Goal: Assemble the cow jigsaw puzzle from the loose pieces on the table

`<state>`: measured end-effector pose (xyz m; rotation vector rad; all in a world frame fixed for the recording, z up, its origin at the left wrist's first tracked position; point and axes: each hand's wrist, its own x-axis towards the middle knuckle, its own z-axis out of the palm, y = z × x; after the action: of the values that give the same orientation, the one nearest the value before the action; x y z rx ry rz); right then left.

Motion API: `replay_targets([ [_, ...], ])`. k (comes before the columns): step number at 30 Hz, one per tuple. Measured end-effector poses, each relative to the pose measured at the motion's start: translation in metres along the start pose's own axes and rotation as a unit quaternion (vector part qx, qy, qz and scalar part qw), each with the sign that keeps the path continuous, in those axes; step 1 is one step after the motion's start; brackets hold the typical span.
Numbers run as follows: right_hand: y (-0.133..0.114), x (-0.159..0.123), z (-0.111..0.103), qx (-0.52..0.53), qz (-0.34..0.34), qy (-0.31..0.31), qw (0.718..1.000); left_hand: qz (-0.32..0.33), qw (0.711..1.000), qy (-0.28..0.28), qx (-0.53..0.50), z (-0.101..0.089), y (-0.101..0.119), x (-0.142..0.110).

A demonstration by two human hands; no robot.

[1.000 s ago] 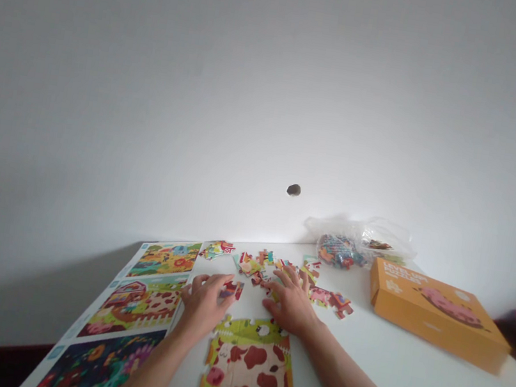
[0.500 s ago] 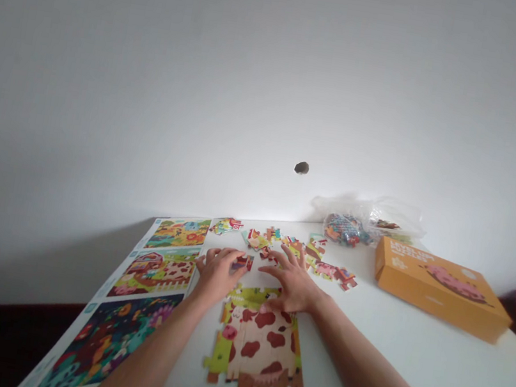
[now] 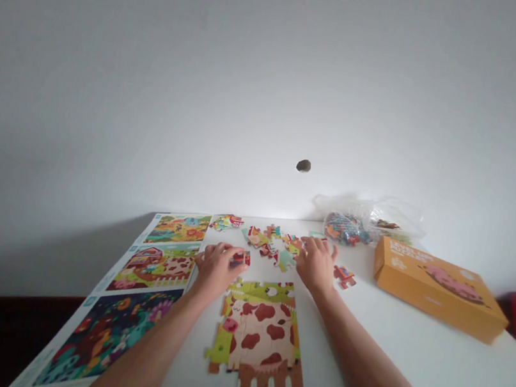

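My left hand [image 3: 217,269] is closed, pinching a small dark red puzzle piece [image 3: 241,258] between thumb and fingertips, just above the partly joined puzzle. My right hand [image 3: 316,265] reaches over the loose pieces at the back, fingers bent downward and somewhat apart; what lies under its fingertips is partly hidden. Nearer to me lies the joined cow puzzle [image 3: 266,330], with a spotted cow, green ground and white fence. A pale green piece [image 3: 285,261] is just left of my right hand, and a red and brown piece [image 3: 345,277] lies to its right.
A sheet of printed pictures [image 3: 154,268] lies along the left edge. Several loose pieces [image 3: 258,237] are scattered at the back, with a few joined pieces [image 3: 227,222] left of them. Clear bags of pieces [image 3: 347,227] and an orange box [image 3: 440,289] stand at the right.
My right hand has moved right and away from me, off the cow puzzle onto the loose pieces, its fingers bending down. My left hand keeps its piece, shifting slightly left.
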<state>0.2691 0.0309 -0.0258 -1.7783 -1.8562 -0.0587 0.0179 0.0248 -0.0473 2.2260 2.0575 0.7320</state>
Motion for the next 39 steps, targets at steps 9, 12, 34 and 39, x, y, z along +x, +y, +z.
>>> replay_targets([
  [9,0.041,0.013,-0.008,-0.028,0.117,0.046,0.992,-0.009,1.0,0.005,-0.018,0.0,0.0,0.001],
  [12,0.035,0.012,-0.005,0.0,0.044,0.018,0.999,0.002,0.999,0.006,-0.039,0.002,-0.002,0.002],
  [34,0.034,0.009,-0.006,-0.07,-0.014,-0.117,0.99,0.275,0.947,-0.121,-0.111,-0.02,0.01,-0.01],
  [39,0.034,0.01,-0.006,-0.046,-0.048,-0.102,0.993,0.282,0.933,-0.192,-0.116,-0.019,0.012,-0.012],
])
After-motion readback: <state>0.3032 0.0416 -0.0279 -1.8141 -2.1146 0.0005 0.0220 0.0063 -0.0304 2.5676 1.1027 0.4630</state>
